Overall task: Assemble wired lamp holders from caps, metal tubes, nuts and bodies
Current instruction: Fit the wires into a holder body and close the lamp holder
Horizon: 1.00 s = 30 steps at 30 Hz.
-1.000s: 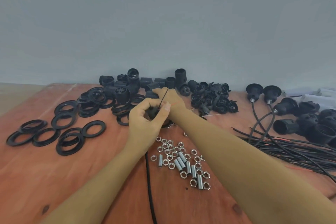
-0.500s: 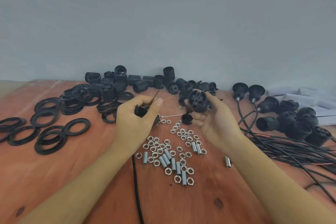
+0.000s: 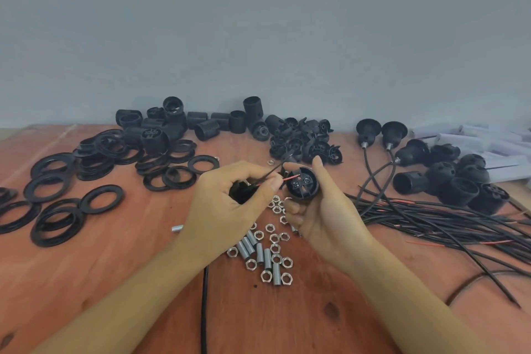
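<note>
A: Where is the body (image 3: 301, 184)?

B: Up over the worktop (image 3: 129, 267), at the centre of the view, in the right hand (image 3: 324, 218). The thumb stands along its right side, the fingers curl beneath it, and its slotted face is turned to the camera.

A: And the left hand (image 3: 227, 210)?

B: Just beside it, wrapped round a black cap (image 3: 241, 191), with thumb and forefinger pinching two thin leads. The red wire (image 3: 287, 179) points at the body's face; I cannot tell whether its tip sits in a slot. The black wire (image 3: 275, 166) sticks up past the rim.

A: Below them?

B: A black cable (image 3: 204, 310) runs from under the left hand to the near edge. Loose nuts (image 3: 265, 275) and metal tubes (image 3: 260, 253) lie scattered under both hands, with a stray tube (image 3: 177, 228) apart on the left.

A: Further out?

B: Flat black rings (image 3: 100, 199) spread to the left. Threaded sleeves (image 3: 207, 126) and a heap of inserts (image 3: 307, 142) lie along the wall. On the right are wired holders (image 3: 448, 181) and a bundle of cables (image 3: 445, 221). The white boxes (image 3: 488, 144) at far right are too blurred to read.
</note>
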Tool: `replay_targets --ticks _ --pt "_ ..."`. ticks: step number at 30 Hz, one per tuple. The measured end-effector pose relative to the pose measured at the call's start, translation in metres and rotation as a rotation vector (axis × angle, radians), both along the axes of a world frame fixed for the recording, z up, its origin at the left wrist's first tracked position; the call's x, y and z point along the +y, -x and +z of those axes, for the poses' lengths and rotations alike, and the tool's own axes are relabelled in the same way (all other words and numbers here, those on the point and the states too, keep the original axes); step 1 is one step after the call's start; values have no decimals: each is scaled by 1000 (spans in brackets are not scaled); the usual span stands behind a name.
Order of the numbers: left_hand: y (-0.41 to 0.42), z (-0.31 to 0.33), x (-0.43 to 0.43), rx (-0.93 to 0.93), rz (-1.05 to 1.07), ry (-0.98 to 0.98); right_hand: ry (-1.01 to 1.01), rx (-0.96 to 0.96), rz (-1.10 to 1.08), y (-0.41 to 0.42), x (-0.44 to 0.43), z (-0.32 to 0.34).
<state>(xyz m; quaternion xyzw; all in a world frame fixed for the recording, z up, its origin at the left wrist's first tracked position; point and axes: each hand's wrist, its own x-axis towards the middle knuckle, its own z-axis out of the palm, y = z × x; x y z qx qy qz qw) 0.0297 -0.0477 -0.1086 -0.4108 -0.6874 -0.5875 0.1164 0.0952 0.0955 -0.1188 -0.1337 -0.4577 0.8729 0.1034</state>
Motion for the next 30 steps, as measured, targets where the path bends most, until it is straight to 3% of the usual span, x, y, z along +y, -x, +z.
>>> replay_targets --ticks 9,30 --pt "2 -3 0 185 -13 20 -22 -36 -2 0 -5 -2" --pt "1 -15 0 426 -92 82 -111 -87 -72 0 -7 -4"
